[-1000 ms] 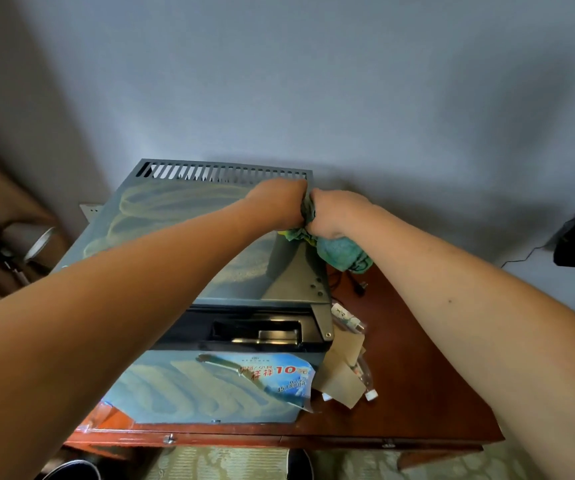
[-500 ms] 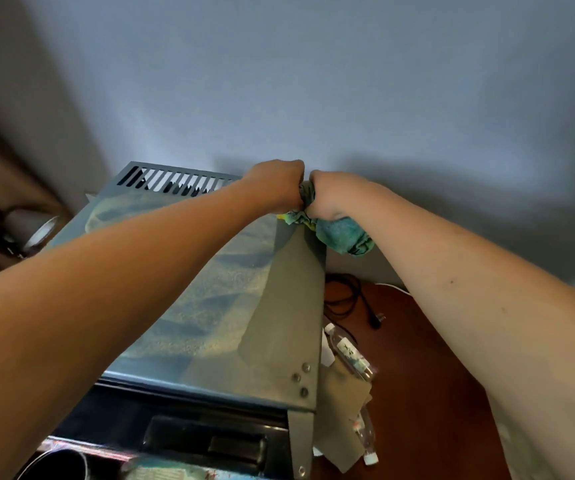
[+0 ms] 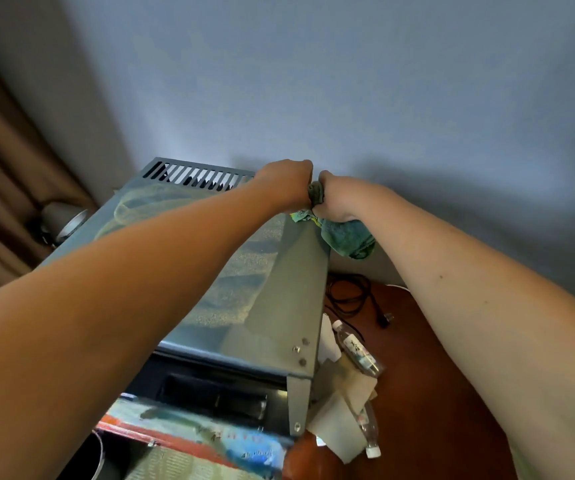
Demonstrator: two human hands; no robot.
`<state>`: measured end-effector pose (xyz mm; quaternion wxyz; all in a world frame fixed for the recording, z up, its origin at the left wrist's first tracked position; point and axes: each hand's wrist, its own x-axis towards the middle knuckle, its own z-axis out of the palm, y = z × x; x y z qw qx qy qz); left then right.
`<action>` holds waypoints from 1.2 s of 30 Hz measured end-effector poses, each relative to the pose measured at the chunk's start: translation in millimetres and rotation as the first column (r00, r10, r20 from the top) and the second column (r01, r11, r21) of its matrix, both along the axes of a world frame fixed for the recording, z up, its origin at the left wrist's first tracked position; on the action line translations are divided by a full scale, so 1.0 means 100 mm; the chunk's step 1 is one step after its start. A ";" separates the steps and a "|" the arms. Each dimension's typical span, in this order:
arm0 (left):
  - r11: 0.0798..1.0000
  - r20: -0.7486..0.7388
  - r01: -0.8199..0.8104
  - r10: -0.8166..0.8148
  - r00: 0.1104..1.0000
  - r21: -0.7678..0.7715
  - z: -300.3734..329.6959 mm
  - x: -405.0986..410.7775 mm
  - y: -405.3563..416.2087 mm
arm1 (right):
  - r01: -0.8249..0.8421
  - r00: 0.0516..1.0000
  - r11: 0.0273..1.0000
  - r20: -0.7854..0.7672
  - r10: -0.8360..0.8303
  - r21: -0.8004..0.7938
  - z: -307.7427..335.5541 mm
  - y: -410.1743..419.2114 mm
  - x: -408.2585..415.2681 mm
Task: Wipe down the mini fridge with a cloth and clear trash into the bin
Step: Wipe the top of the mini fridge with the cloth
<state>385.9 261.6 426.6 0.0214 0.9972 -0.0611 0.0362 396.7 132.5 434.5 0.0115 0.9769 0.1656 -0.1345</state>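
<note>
Over the mini fridge's back right corner: both hands, fists side by side, a twisted cloth between them.
Mini fridge point(image 3: 230, 282): grey metal box on a reddish wooden table point(image 3: 428, 375); top streaked with wipe marks; slotted vent point(image 3: 192, 174) along its far edge, against the blue-grey wall.
Left hand point(image 3: 287, 185): above the fridge's far right corner, fingers curled tight round the cloth's near-hidden end.
Right hand point(image 3: 336, 199): just right of the left, knuckles nearly touching it, clenched on the same cloth.
Cloth point(image 3: 346, 237): teal, bunched, hanging below the right fist off the fridge's right edge.
Right of the fridge, on the table: plastic bottle point(image 3: 357, 349) lying down, crumpled paper point(image 3: 343, 407), second bottle point(image 3: 369, 434), coiled black cable point(image 3: 348, 296) further back.
Left of the fridge: brown curtain point(image 3: 5, 188), round metal lamp point(image 3: 62, 221).
Below the fridge's front: dark bin rim point(image 3: 97, 455), barely in view.
</note>
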 end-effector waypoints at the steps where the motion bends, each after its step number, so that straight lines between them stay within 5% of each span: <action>1: 1.000 -0.001 0.011 -0.011 1.000 0.006 0.01 -0.10 -0.01 | 0.010 1.000 1.000 -0.002 -0.010 0.014 0.01 -0.01 -0.11; 14: 0.993 0.018 0.106 -0.105 0.994 -0.056 -0.04 -1.01 0.13 | 0.103 0.995 0.993 0.019 -0.102 -0.049 -0.03 0.12 -1.11; 36: 0.976 0.004 -0.169 0.171 0.985 -0.135 -0.10 0.06 0.66 | -0.173 0.976 0.985 0.131 0.171 0.004 -0.14 0.57 0.29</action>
